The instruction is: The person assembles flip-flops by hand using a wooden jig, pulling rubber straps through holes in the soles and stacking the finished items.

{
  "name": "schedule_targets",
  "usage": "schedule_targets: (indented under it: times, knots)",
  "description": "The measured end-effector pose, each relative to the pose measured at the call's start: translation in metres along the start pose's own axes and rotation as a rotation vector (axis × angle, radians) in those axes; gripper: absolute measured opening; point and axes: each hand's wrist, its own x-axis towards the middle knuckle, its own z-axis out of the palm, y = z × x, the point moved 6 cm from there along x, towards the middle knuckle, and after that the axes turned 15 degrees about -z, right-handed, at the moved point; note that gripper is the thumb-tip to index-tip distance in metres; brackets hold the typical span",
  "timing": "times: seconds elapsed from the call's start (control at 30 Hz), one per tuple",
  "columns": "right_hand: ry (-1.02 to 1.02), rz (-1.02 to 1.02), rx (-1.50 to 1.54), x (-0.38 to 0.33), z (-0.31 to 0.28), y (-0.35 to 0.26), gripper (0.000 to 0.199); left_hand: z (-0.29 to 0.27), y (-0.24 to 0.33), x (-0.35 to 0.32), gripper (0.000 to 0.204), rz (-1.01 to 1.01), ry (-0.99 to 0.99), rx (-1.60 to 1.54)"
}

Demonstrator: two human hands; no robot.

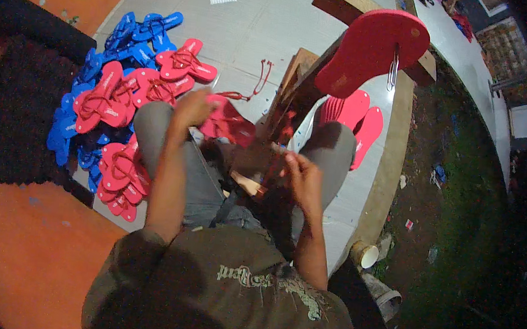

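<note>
My left hand (196, 108) is closed on a pink-red flip-flop (229, 121) held above my lap, its near part in shadow. My right hand (303, 174) hovers over the right thigh with its fingers bent together; whatever is at the fingertips is too dark and small to make out. Ahead of it stands a wooden frame (290, 93), and a large red sole (378, 48) sits up on its top. A thin metal loop (393, 69) hangs from that sole. Below lies a stack of red soles (348, 109), beside my right knee.
Finished-looking pink flip-flops (104, 99) and blue ones (138, 39) are heaped on the left of the tiled floor (252, 31). Red straps (261, 79) lie beyond my left hand. A tiled edge drops to dark ground on the right, near a white cup (368, 256).
</note>
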Motion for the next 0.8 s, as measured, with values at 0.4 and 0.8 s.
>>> schedule_targets:
  times: [0.4, 0.8]
  knots:
    - [0.07, -0.087, -0.102, 0.008, -0.023, -0.034, 0.031, 0.104, 0.047, -0.013, 0.029, 0.212, -0.025, -0.677]
    - [0.235, -0.304, -0.02, 0.053, -0.084, -0.067, 0.025, -0.077, 0.184, -0.119, 0.018, 0.718, -0.061, -0.974]
